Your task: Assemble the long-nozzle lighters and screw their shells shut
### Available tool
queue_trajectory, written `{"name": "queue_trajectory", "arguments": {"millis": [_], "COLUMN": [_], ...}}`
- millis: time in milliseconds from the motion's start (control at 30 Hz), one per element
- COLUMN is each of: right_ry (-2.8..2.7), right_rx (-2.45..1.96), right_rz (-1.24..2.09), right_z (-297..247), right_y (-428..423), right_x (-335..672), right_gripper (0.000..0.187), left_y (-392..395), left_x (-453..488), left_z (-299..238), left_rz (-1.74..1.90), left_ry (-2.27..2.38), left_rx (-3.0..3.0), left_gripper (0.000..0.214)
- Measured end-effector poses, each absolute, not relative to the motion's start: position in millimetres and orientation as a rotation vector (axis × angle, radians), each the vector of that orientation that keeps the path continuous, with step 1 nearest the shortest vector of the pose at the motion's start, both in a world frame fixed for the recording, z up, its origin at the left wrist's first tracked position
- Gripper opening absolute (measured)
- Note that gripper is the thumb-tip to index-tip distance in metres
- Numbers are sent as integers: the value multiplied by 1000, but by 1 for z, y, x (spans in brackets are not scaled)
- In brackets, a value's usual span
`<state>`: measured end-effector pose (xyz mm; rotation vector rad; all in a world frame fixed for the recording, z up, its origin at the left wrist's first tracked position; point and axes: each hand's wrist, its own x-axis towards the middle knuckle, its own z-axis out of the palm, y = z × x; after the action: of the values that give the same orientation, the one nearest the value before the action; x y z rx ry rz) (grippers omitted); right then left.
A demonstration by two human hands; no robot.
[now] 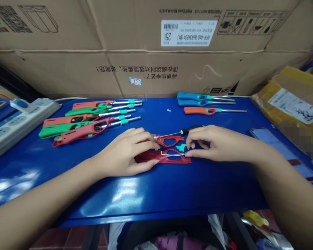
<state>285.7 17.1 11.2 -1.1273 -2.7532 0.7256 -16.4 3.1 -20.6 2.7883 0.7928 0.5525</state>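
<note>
My left hand (131, 151) is closed on a red lighter shell half (174, 159) lying on the blue table, thumb along its near edge and fingers over its left part. A thin white wire (167, 153) runs across this half. My right hand (211, 143) pinches the wire's right end, where a small dark tip shows at the fingertips. Just left of those fingers lies a teal trigger piece (181, 147). Behind is the other red shell half (169, 140), partly covered by my left fingers. A screwdriver (190, 130) with a black and yellow handle rests beyond it.
Several red and green long-nosed lighters (86, 130) lie at left; blue and orange ones (200, 110) lie at back right. A power strip (21, 119) stands far left. A phone (281, 149) and a taped carton (292, 100) are at right. A large cardboard sheet (141, 62) rises behind.
</note>
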Motion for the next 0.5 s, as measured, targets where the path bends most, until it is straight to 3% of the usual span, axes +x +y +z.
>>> {"name": "queue_trajectory", "arguments": {"millis": [133, 233, 500], "right_ry": [-2658, -2664, -2682], "right_rx": [-1221, -1342, -1476], "right_rz": [299, 22, 126], "right_z": [4, -1, -9], "right_y": [24, 28, 38], "right_x": [291, 295, 299], "right_gripper": [17, 29, 17], "left_y": [0, 5, 22], "left_x": [-16, -17, -24], "left_z": [-18, -19, -35], "left_rz": [519, 538, 570], "left_ry": [833, 947, 1155], "left_rx": [2841, 2800, 2621], "left_gripper": [27, 25, 28]}}
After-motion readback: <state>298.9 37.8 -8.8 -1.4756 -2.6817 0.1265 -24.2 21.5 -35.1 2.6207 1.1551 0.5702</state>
